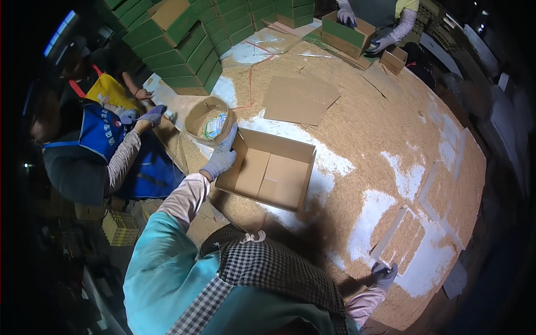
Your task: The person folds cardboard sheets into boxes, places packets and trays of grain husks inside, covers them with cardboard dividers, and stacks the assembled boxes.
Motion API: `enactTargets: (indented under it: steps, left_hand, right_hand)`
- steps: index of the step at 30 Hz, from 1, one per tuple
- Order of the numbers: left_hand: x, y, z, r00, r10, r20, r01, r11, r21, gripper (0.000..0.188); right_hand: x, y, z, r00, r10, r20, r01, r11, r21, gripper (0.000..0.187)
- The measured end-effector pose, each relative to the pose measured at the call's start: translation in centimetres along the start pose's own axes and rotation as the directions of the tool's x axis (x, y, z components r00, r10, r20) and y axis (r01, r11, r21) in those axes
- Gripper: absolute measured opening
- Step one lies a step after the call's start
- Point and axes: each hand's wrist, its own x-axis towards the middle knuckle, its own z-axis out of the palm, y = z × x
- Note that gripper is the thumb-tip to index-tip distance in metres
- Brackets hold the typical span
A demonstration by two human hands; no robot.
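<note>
My left hand [221,158], in a pale grey glove, lies along the left wall of an open cardboard box [286,176]. Its fingers are stretched out toward the box's far left corner, beside a round tub [196,114]. Inside the tub sit blue, white and green printed packets [214,126]. Bare inside, the box shows its bottom flaps. Far to the right, my right hand [384,276], also gloved, is closed on the near end of a shallow pale-edged tray [389,237]. Loose tan, sawdust-like material fills that tray.
Tan material covers much of the white-topped table [374,215], with a flat cardboard sheet [301,99] beyond the box. Green-and-brown boxes [184,58] are stacked at far left. Co-workers stand left and far right, one handling a green-sided box [345,38]. More pale-edged frames [430,187] lie right.
</note>
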Motion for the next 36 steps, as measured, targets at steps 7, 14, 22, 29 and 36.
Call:
enactTargets:
  steps: [7, 14, 22, 29, 36]
  left_hand:
    - [2.2, -0.8, 2.8, 0.999, -0.034, 0.028, 0.038, 0.983, -0.179, 0.085]
    - [5.0, -1.5, 4.2, 0.995, 0.093, 0.032, -0.079, 0.95, -0.301, 0.074]
    - [6.9, -3.4, 7.5, 0.995, 0.085, 0.044, -0.037, 0.77, -0.637, 0.056]
    - [6.5, -3.1, 4.9, 0.98, 0.108, 0.164, 0.057, 0.642, -0.765, 0.054]
    - [10.0, -9.0, -3.1, 0.989, 0.144, 0.027, -0.126, 0.929, -0.348, 0.018]
  right_hand:
    - [-8.4, 3.7, 3.4, 0.97, -0.185, 0.156, 0.197, 0.978, -0.067, 0.058]
    - [-16.4, 8.2, 19.8, 0.86, -0.154, 0.487, 0.293, 0.929, -0.224, 0.056]
    - [-22.0, 15.9, 33.8, 0.829, 0.129, 0.543, 0.339, 0.656, -0.674, 0.035]
    - [-23.8, 22.7, 41.4, 0.847, 0.242, 0.474, 0.339, 0.441, -0.831, 0.074]
    - [-17.2, 23.8, 37.7, 0.822, 0.342, 0.455, 0.198, 0.578, -0.792, 0.082]
